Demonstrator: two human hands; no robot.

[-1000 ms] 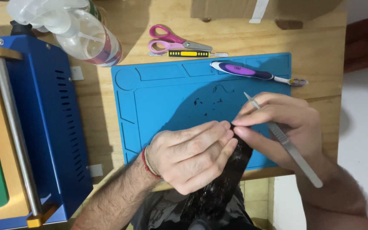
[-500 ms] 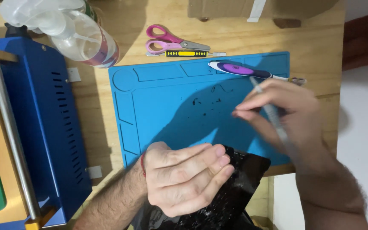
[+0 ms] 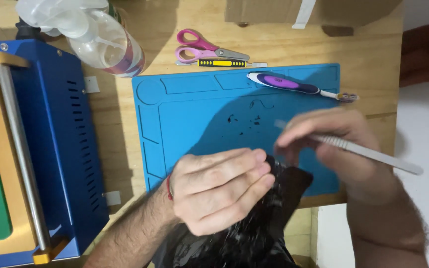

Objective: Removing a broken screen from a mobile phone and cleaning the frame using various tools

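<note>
My left hand [image 3: 219,191] grips the top of a black plastic bag [image 3: 254,233] at the near edge of a blue work mat [image 3: 194,119]. A red thread circles that wrist. My right hand [image 3: 338,144], blurred by motion, holds silver metal tweezers [image 3: 373,155] whose long end points right, past the table edge. The right fingers hover just above the bag's upper corner. Small black specks [image 3: 247,120] lie on the mat's middle.
A purple and white toothbrush [image 3: 294,84] lies along the mat's far edge. Behind it lie pink scissors [image 3: 209,49] and a yellow and black tool [image 3: 222,63]. A clear spray bottle [image 3: 90,34] and a blue machine [image 3: 40,149] stand left. A cardboard box [image 3: 314,12] is at the back.
My right hand with the tweezers rose away toward the toothbrush, then came back down toward the bag. My left hand stayed on the bag and shifted slightly.
</note>
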